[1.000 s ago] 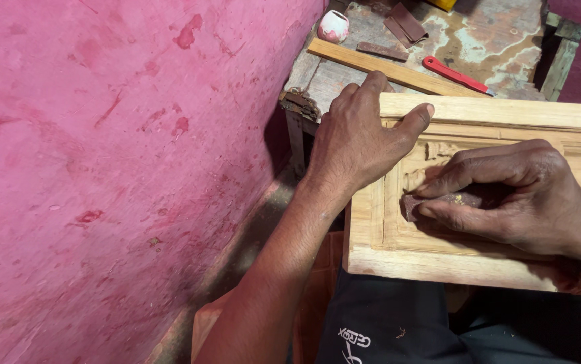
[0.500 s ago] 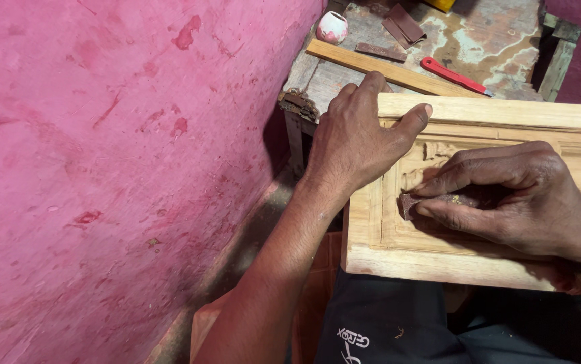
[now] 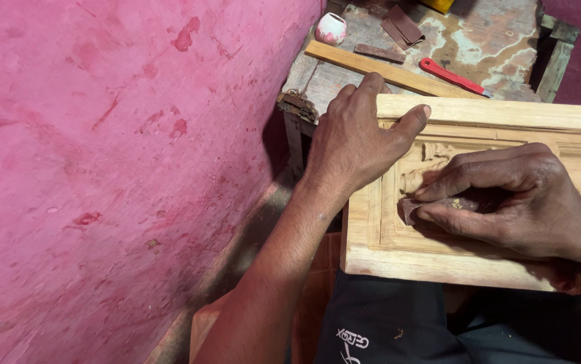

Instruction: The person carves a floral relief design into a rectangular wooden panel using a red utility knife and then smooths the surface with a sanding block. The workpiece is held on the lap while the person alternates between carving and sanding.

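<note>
Carved panel: a pale wooden panel [image 3: 499, 263] with a raised frame and a recessed field of relief carving lies flat across the person's lap, its far long edge just beside the worn table.
Right hand pose: the right hand [image 3: 516, 202] lies inside the panel's recess, knuckles up, wrist trailing off toward the panel's right end, thumb and forefinger stretched toward its left end.
Right hand grip: fingers closed down on a small dark sanding piece [image 3: 439, 204], pinched between thumb and fingertips and pressed against the carving (most of the piece is hidden under the fingers).
Left hand pose: the left hand [image 3: 354, 138] comes in over the panel's left end, forearm running down and away from it, palm down.
Left hand grip: spread wide and flat, holding nothing loose; fingers drape over the panel's far left corner, thumb resting along its top rail.
Panel surface: bare, unfinished wood, light dust in the recess, scrolled shapes beside the right hand's fingertips.
Beyond the panel: worn table [image 3: 492, 47], patchy and stained, with a long wooden strip [image 3: 385, 67] near the panel's far edge, a red-handled tool [image 3: 452, 75] beside it, dark scraps [image 3: 401, 27] farther off, and a small white-and-pink pot [image 3: 331, 28] at the table's left corner.
Left of the panel: a rough pink wall [image 3: 101, 168].
</note>
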